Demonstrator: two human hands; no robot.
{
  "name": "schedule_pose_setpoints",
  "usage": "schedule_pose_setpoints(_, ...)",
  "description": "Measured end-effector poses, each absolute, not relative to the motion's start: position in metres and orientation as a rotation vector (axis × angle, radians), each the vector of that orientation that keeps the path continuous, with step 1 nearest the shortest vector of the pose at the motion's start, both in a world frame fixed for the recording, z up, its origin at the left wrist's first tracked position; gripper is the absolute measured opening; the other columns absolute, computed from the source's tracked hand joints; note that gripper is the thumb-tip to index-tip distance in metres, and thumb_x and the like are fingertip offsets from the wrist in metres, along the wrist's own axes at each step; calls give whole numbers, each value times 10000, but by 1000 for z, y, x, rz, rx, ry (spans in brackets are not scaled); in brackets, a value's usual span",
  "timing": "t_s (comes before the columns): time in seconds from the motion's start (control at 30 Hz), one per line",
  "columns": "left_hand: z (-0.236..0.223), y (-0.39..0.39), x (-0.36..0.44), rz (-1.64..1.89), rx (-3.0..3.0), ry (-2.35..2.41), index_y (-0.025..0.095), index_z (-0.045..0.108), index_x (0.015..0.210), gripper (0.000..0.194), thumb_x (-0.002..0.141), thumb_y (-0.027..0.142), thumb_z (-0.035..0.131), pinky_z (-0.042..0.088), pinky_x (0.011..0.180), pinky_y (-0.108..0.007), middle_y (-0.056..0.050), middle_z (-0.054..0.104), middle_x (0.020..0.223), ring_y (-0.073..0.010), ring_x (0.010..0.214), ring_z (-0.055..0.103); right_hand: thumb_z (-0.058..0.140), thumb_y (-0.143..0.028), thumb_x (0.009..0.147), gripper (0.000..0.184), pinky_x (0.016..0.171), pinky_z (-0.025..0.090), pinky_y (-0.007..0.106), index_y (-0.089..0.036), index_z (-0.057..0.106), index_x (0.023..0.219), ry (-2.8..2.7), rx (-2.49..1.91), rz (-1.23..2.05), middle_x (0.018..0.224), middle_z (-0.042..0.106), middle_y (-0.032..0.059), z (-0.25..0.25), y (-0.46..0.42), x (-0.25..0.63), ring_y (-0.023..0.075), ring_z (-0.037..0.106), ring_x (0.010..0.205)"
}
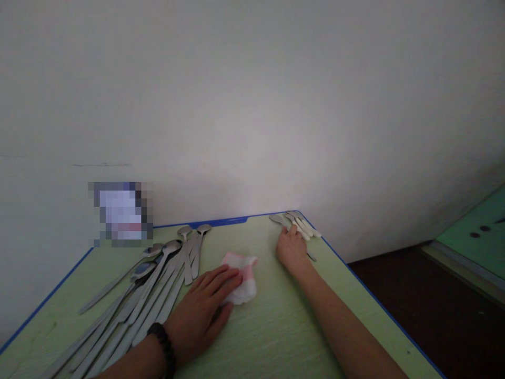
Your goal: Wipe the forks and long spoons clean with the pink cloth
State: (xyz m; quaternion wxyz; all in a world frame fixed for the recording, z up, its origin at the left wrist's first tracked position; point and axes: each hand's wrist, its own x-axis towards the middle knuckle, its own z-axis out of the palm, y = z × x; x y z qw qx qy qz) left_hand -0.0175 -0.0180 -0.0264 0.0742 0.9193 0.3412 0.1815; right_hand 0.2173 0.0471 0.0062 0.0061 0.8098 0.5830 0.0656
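Observation:
My left hand (201,310) lies flat on the pale green table (276,326), fingers stretched out, their tips resting on a crumpled white and pink cloth (241,281). A dark bead bracelet (168,347) circles that wrist. Just left of it lies a fan of several long metal spoons (158,284). My right hand (291,247) reaches to the table's far right corner, fingers curled onto a small bunch of spoons (295,223) there; whether it grips one is hidden.
The table has a blue edge (221,221) and stands against a white wall. A blurred-out object (120,213) sits at the back left. Dark floor and a green surface (477,231) lie to the right.

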Motion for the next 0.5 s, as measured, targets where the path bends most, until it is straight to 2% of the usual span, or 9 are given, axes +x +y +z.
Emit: schedule_pose_setpoints(0.5,-29,-17,-18,558,2777,1004,261,345,1357,529,845,174,447,353,1028,-440,-24,452,1356,-231,1254,357,279,-89,849,379,716,460,302,-15,547,1107,1768,2555,205,1117,482,240,4,50,222,254,576,940)
